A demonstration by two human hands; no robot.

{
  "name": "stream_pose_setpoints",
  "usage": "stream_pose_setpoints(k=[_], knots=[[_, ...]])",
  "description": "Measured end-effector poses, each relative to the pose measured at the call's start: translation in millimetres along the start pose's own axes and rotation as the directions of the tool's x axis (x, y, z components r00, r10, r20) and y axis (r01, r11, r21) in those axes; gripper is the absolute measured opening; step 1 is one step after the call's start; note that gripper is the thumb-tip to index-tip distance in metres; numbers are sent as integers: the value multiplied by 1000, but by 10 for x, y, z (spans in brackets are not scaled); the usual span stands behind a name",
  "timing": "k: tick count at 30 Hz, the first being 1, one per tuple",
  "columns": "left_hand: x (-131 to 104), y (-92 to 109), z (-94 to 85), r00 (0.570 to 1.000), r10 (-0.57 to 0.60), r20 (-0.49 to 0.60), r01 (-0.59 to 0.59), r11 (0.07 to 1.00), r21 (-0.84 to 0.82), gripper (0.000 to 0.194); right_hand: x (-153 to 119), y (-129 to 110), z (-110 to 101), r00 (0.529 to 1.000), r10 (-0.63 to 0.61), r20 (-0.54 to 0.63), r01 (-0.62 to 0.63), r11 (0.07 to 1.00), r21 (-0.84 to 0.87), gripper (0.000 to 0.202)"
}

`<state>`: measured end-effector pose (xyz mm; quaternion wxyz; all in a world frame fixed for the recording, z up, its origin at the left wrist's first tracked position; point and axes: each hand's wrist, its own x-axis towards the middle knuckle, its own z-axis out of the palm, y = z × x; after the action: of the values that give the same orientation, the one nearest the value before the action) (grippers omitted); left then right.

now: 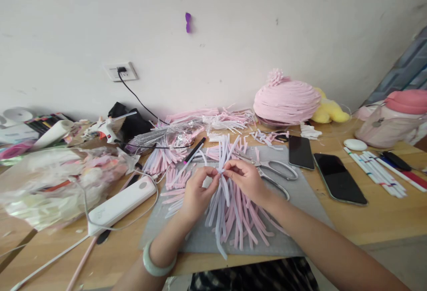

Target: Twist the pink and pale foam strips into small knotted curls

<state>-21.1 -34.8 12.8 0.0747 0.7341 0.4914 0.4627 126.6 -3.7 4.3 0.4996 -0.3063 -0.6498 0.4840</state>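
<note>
My left hand (202, 189) and my right hand (246, 179) meet over the middle of a grey mat (300, 224). Between their fingertips they pinch a bundle of pale lavender pipe cleaners (221, 195), which fans out above and below the pinch. Underneath, pink pipe cleaners (248, 220) spread towards the near edge of the mat. Just right of my right hand lie metal scissors (283, 169), partly hidden by that hand. Shorter cut pink pieces (176, 177) rest left of my left hand, near a black pen (195, 150).
Two phones (301, 151) and several markers (376, 173) lie at right. A pink wound dome (287, 100) stands at the back beside a yellow plush (330, 109). At left are a white power strip (123, 204) with cables, a plastic bag (63, 180) and a glue gun (107, 131).
</note>
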Motion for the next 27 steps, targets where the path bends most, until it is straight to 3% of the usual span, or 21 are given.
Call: stream_pose_setpoints(k=[4, 7, 9, 11, 14, 16, 18, 22, 27], knots=[[-79, 37, 59, 994, 10, -106, -7, 999, 32, 5, -137, 27, 148, 963, -194, -186, 154, 965, -211, 6], [-103, 47, 98, 984, 19, -174, -15, 1000, 23, 4, -201, 36, 220, 937, -278, -210, 223, 942, -253, 7], [-91, 41, 105, 982, -6, -189, 9, 1000, 14, 4, -203, 26, 238, 943, -266, -200, 224, 952, -209, 8], [-67, 27, 94, 983, -30, -184, 34, 999, 22, 3, -169, 5, 233, 964, -166, -209, 151, 985, -87, 9], [-35, 4, 62, 991, 15, -131, -4, 996, 86, 3, -70, -35, 187, 973, 145, -180, -105, 971, 213, 11], [-27, -7, 45, 992, 79, -97, -67, 990, 124, 4, -2, -59, 140, 934, 349, -76, -292, 868, 402, 15], [-29, -12, 36, 988, 130, -79, -118, 983, 139, 5, 45, -77, 93, 883, 466, 51, -423, 745, 516, 17], [-43, -8, 32, 994, 95, -58, -88, 991, 104, 5, 65, -91, 45, 829, 534, 168, -521, 626, 580, 18], [-56, 9, 71, 988, -120, -94, 115, 992, -56, 6, 22, -74, 123, 851, 512, 117, -466, 633, 618, 17]])
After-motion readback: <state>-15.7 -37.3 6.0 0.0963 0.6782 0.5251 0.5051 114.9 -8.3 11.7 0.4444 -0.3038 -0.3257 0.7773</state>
